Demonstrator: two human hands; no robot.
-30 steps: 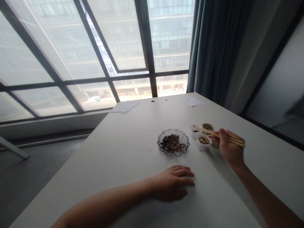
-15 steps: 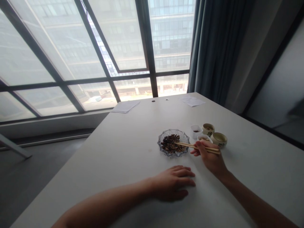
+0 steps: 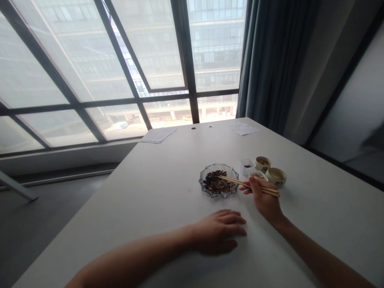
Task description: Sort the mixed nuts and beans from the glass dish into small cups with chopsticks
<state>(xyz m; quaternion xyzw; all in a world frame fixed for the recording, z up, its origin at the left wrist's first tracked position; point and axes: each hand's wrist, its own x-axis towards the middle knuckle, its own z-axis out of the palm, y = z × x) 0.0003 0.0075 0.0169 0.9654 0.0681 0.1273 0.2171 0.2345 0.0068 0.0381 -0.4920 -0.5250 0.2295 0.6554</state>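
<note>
My right hand grips a pair of wooden chopsticks, whose tips reach left over a glass dish of dark seeds in the middle of the white table. My left hand lies flat on the table just in front of the dish, fingers stretched out, holding nothing. Behind my right hand stand a small white square cup, another white cup partly hidden by my fingers, and two round ceramic cups.
Sheets of paper lie at the table's far left edge, with another sheet at the far right. A large window and a dark curtain stand behind the table. The floor drops away to the left.
My right hand has swung the chopsticks left from above the small cups to over the glass dish, the tips now further in. My left hand has stayed put.
</note>
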